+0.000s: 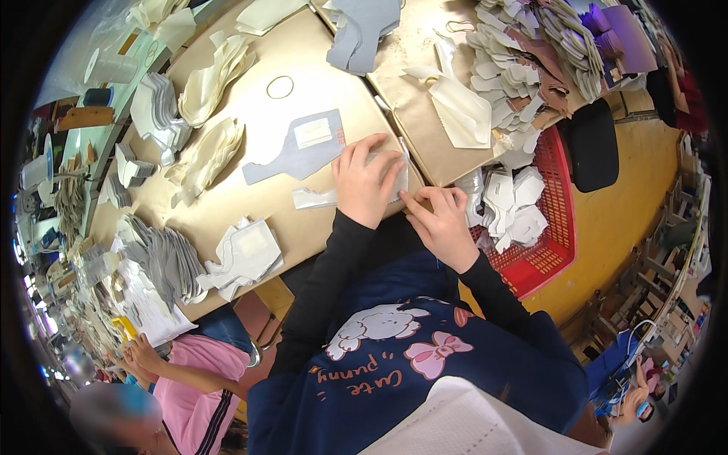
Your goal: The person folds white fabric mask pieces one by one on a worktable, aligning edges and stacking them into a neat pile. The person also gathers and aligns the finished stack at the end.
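A pale, shiny cut piece (312, 199) lies on the brown-covered table, partly hidden beneath my left hand (365, 182). The fingers of that hand are bent but apart, pressing down over the piece. My right hand (440, 224) is at the piece's right end by the table's near edge, with thumb and forefinger at its corner and the other fingers curled. What exactly sits between those fingertips is too small to make out. Just beyond my left hand lies a flat grey cut piece (277, 161), bearing a whitish rectangular patch (314, 133).
Stacks of cream pieces (216, 80) and grey pieces (163, 262) line the left side. White layered pieces (246, 254) lie near the front edge. A rubber band (280, 87) rests farther back. A red basket (557, 220) of white pieces stands right. A person in pink (201, 371) works at left.
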A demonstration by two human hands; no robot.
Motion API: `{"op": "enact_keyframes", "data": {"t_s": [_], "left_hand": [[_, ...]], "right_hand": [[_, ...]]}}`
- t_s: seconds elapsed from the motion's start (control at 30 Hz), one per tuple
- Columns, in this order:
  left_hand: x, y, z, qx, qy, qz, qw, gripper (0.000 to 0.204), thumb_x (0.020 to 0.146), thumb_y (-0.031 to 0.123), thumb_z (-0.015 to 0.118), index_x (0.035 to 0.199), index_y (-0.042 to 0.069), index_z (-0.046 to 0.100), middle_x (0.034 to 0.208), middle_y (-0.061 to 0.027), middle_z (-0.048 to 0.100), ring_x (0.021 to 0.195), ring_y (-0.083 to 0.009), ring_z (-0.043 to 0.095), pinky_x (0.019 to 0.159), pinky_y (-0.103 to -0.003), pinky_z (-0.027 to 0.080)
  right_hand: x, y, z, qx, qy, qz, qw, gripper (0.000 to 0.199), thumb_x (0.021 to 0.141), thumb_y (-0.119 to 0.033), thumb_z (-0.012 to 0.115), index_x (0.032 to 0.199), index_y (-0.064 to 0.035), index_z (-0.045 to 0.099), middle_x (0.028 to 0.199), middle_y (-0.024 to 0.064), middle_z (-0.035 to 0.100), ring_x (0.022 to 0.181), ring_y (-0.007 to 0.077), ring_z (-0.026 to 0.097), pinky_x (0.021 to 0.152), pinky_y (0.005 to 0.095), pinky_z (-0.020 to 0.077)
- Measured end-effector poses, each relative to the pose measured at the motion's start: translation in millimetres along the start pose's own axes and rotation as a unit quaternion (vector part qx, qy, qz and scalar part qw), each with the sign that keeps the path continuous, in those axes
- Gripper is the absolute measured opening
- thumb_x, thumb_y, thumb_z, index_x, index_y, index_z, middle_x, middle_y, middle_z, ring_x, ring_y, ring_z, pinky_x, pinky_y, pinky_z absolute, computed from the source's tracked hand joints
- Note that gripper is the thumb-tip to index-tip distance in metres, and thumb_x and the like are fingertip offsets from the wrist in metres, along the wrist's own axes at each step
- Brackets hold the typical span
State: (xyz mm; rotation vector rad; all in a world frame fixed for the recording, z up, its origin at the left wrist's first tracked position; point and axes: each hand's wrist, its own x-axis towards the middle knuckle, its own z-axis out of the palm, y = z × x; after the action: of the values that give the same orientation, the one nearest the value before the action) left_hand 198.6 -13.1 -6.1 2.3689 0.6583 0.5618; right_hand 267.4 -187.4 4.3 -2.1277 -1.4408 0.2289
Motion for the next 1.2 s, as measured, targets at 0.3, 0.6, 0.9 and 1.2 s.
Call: {"op": "enact_keyframes", "data": {"t_s": [0.3,0.6,0.9,1.2], "left_hand": [[7,1,7,-0.007,0.012,-0.028,1.000,0.010,0.081,0.018,0.077,0.088,0.013,0.073,0.115,0.0014,0.068,0.110,-0.0254,0.055,0.094,-0.041,0.040],[-20,13,15,0.070,0.067,0.009,0.995,0.025,0.080,0.017,0.079,0.102,0.012,0.069,0.112,-0.0021,0.065,0.107,-0.0267,0.058,0.091,-0.043,0.042],[-57,11,11,0.175,-0.082,-0.009,0.981,0.076,0.092,0.037,0.062,0.157,0.007,0.036,0.164,-0.0103,0.035,0.152,-0.0252,0.032,0.123,-0.050,0.019],[-74,3,-20,0.098,-0.087,-0.114,0.985,0.114,0.073,0.053,0.081,0.159,0.001,0.026,0.168,-0.0125,0.025,0.155,-0.0251,0.025,0.124,-0.049,0.018]], "right_hand": [[2,0,-6,-0.022,-0.032,-0.005,0.999,0.050,0.083,-0.012,0.075,0.132,-0.0136,0.067,0.110,0.0040,0.058,0.107,0.0222,0.055,0.100,0.0462,0.0315],[3,6,-18,0.038,-0.094,-0.049,0.994,0.031,0.082,-0.014,0.077,0.113,-0.0119,0.073,0.102,0.0027,0.059,0.101,0.0216,0.056,0.099,0.0451,0.0337],[21,1,3,-0.048,-0.037,0.033,0.998,0.047,0.102,-0.032,0.053,0.148,-0.0220,0.055,0.157,-0.0027,0.046,0.149,0.0299,0.035,0.122,0.0587,0.0162],[35,-4,18,-0.137,0.005,0.081,0.987,0.042,0.108,-0.033,0.042,0.147,-0.0250,0.057,0.158,-0.0081,0.045,0.153,0.0320,0.026,0.122,0.0651,0.0009]]}}
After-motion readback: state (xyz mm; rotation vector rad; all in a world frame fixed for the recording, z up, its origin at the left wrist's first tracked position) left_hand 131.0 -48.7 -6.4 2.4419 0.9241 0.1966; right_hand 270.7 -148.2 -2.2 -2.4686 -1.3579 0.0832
